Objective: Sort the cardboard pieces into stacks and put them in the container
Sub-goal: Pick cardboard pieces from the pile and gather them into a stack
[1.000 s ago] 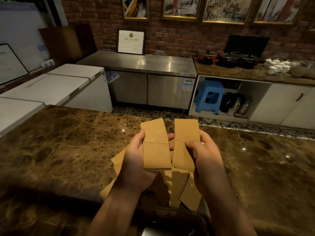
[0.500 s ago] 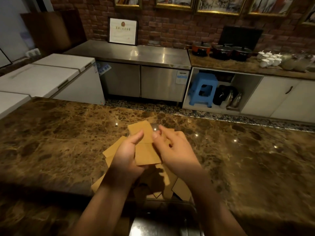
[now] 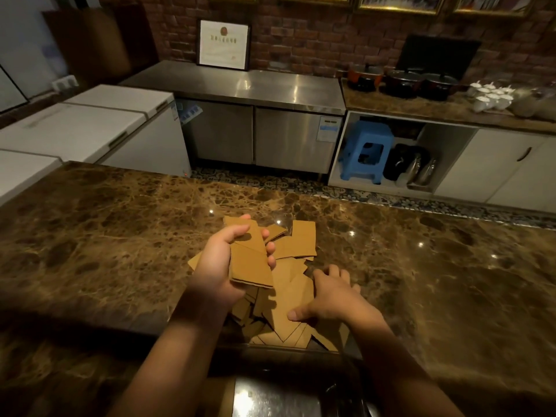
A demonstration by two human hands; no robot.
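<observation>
My left hand grips a small stack of rectangular tan cardboard pieces, held tilted above the counter. Under it a loose pile of cardboard pieces lies scattered on the brown marble counter, with one larger piece at the pile's far side. My right hand rests flat on the right part of the pile, fingers spread, thumb on a piece; nothing is lifted by it. A dark container sits at the counter's near edge between my forearms, mostly in shadow.
Beyond the counter a tiled floor strip runs past a steel cabinet, white chest freezers at left, and a blue stool under a shelf at right. Pots and white cups stand on the back counter.
The piece my right hand held has joined the stack in my left hand. My right hand has dropped down and right onto the pile. The view has tilted downward.
</observation>
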